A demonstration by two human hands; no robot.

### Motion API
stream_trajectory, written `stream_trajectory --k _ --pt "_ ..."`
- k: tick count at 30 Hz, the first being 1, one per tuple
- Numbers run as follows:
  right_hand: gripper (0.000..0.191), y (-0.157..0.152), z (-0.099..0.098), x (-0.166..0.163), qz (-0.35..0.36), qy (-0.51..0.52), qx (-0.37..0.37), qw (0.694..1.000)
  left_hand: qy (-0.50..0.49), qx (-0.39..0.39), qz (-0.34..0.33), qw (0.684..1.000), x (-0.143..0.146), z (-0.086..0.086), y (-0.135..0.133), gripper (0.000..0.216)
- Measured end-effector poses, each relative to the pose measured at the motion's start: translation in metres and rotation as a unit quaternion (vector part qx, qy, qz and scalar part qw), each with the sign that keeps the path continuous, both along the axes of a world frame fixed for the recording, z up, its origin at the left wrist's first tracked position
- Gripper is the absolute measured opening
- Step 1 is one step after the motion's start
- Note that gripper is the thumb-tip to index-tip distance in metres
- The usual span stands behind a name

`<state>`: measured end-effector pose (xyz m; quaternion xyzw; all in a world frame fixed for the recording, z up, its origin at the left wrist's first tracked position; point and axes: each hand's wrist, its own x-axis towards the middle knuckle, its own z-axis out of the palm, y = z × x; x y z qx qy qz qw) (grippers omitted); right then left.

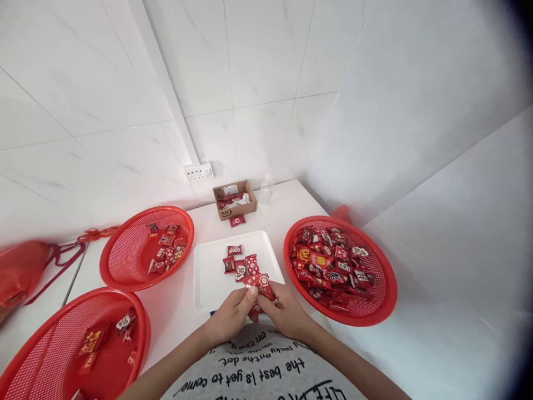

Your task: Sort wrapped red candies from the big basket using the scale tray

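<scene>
My left hand [233,314] and my right hand [287,311] are together close to my shirt, both closed on red candy packets [261,282] with white flower prints. Both thumbs press on the packets from above, and the fingers partly hide them; I cannot tell exactly how many I hold. Just beyond my hands lies a white tray [204,289]. On it rest several small wrapped candies [235,250], mostly red with white print, towards the tray's middle and right.
On the right, a red basket [385,311] is heaped with wrapped candies. Two red baskets stand on the left, the far one [109,261] and the near one [144,328], each holding a few packets. A cardboard box [245,209] and a clear bottle [265,191] stand near the wall.
</scene>
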<state>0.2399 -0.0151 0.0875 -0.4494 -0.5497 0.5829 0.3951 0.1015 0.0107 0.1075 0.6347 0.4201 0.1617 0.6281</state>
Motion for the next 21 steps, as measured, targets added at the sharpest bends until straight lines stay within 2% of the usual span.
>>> stream_trajectory --k 5,10,21 --pt "0.027 0.002 -0.011 -0.002 -0.039 -0.03 -0.004 0.999 -0.016 0.005 0.04 0.999 -0.003 -0.01 0.006 0.044" --pt "0.029 0.005 -0.019 -0.002 -0.015 -0.048 -0.006 0.999 -0.07 -0.004 0.102 0.992 -0.006 -0.019 0.01 0.03" --pt "0.024 0.006 -0.022 0.003 -0.002 -0.062 0.006 0.998 -0.119 -0.038 0.166 0.978 -0.003 -0.015 0.011 0.024"
